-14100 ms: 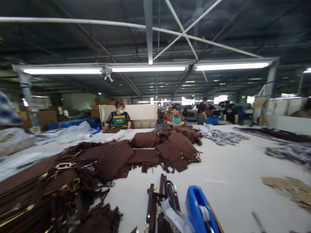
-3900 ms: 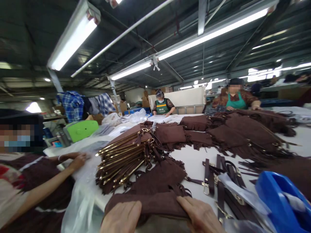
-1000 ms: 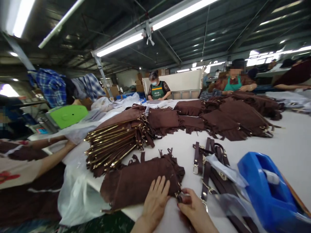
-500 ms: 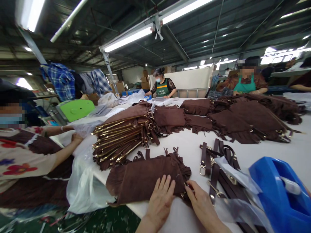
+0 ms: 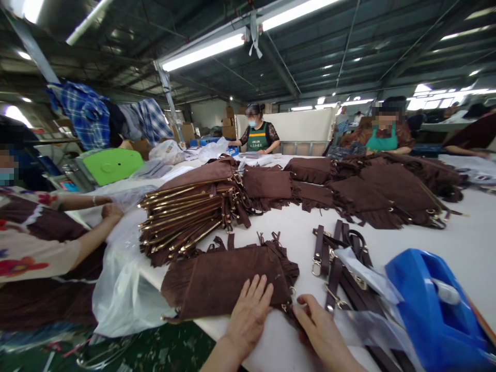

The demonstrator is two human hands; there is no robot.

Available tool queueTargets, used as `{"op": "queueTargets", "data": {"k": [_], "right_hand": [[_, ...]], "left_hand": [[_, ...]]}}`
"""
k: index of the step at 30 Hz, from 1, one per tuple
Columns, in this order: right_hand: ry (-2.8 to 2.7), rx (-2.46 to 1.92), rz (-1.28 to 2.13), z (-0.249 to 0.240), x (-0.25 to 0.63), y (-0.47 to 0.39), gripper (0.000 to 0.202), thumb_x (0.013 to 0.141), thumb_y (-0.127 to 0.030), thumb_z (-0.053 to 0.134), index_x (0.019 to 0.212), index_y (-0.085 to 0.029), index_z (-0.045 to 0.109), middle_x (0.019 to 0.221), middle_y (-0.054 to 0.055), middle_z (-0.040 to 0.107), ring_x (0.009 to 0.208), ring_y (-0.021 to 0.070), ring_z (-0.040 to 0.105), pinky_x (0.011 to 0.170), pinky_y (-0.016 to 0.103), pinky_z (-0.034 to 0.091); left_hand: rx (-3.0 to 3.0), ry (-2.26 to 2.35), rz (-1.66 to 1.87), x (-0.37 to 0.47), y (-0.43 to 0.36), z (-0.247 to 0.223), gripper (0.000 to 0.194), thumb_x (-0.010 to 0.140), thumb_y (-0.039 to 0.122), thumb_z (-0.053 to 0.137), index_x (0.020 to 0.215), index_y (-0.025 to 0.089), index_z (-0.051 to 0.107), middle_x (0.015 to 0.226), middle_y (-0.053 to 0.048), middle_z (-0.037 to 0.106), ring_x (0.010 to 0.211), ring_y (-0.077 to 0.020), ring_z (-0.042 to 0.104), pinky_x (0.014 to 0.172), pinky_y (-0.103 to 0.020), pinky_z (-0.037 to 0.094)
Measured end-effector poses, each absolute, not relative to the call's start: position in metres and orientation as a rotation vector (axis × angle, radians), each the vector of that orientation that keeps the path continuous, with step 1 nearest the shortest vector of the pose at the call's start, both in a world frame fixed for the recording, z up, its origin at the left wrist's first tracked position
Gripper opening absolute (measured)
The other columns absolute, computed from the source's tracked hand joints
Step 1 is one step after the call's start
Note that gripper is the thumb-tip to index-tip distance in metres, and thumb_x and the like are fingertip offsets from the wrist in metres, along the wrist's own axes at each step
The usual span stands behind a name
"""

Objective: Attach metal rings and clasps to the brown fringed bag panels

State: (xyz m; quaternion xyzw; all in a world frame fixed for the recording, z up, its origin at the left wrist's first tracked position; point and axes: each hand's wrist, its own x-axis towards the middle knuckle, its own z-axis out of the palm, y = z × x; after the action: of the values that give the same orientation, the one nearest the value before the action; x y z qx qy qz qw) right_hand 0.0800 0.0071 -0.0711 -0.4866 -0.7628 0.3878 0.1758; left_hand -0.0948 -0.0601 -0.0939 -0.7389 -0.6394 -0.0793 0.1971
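Observation:
A brown suede-like bag with fringe lies flat near the table's front edge. My left hand rests palm down on its lower right part, fingers stretched out. At the bag's right corner, beside small metal rings and a clasp, my right hand has its thumb and index finger curled close together on the bag's edge. A dark strap piece partly shows under that hand; its other fingers are hidden. Brown straps with metal clips lie to the right of my right hand.
A stack of brown bags with gold zippers stands behind on the left, with more fringed bags at the back right. A blue tape dispenser sits at right. Co-workers are around the table; one at left handles clear plastic.
The view has turned slightly, shifting the scene left. My left hand stays flat on the bag, and my right thumb and index finger have shifted slightly at its corner.

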Motion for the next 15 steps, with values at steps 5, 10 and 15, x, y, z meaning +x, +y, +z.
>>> {"op": "queueTargets", "data": {"k": [5, 10, 15], "right_hand": [[-2.429, -1.340, 0.817, -0.072, 0.077, -0.015, 0.017, 0.086, -0.034, 0.037, 0.085, -0.021, 0.048, 0.080, 0.005, 0.067, 0.075, 0.0208, 0.064, 0.065, 0.029, 0.041], [-2.649, -1.339, 0.469, -0.076, 0.073, -0.015, 0.021, 0.090, -0.018, 0.031, 0.091, -0.019, 0.052, 0.086, 0.008, 0.069, 0.076, 0.0223, 0.067, 0.057, 0.026, 0.038], [-2.642, -1.426, 0.436, -0.069, 0.076, -0.008, 0.023, 0.092, -0.020, 0.030, 0.084, -0.019, 0.052, 0.075, 0.006, 0.070, 0.073, 0.0205, 0.067, 0.053, 0.024, 0.036]], "left_hand": [[-2.069, -1.760, -0.191, -0.095, -0.059, -0.093, 0.045, 0.081, 0.022, 0.053, 0.125, 0.015, 0.043, 0.130, -0.012, 0.049, 0.119, -0.0261, 0.045, 0.092, -0.042, 0.048], [-2.024, -1.680, -0.199, -0.097, -0.059, -0.096, 0.041, 0.083, 0.018, 0.048, 0.123, 0.015, 0.045, 0.127, -0.012, 0.052, 0.117, -0.0252, 0.048, 0.090, -0.041, 0.049], [-1.952, -1.609, -0.184, -0.102, -0.059, -0.103, 0.039, 0.085, 0.015, 0.039, 0.123, 0.017, 0.046, 0.126, -0.009, 0.053, 0.115, -0.0227, 0.050, 0.089, -0.038, 0.049]]}}
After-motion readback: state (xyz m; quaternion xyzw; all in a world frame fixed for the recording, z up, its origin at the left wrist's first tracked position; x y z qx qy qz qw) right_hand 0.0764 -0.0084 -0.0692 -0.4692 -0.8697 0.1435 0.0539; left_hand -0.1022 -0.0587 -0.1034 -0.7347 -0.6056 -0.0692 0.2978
